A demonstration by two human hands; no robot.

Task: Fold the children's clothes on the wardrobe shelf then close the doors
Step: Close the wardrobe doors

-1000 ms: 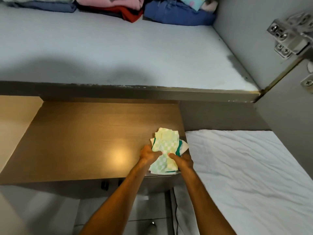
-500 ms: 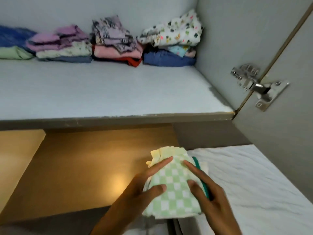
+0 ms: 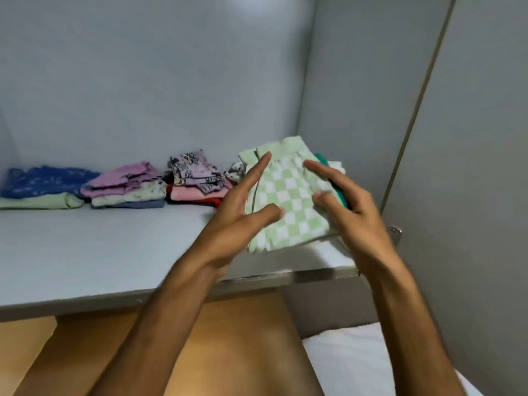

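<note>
I saw both bare hands raised in front of an open wardrobe, carrying a small folded bundle toward its grey shelf [image 3: 94,252]. The bundle [image 3: 288,198], a green-and-white checked garment with something dark green tucked at its right side, was held above the shelf's right front corner, near the wardrobe's side wall. The left hand [image 3: 243,212] pressed it from the left, index finger stretched along the top and thumb laid across the checked cloth. The right hand [image 3: 345,207] gripped the opposite side, thumb on top and the other fingers loosely spread over the upper edge. I could not tell whether the bundle's underside touched the shelf.

Along the back of the shelf stood a row of folded piles [image 3: 128,187]: blue over pale green at the left, then pink and floral, then a patterned lilac piece on pink and red.

In my judgement, the step was to set this bundle down. To do it well, I would have kept both palms flat against it, lowered it level beside the rightmost pile, and slid the fingers out sideways so the folds held.
</note>
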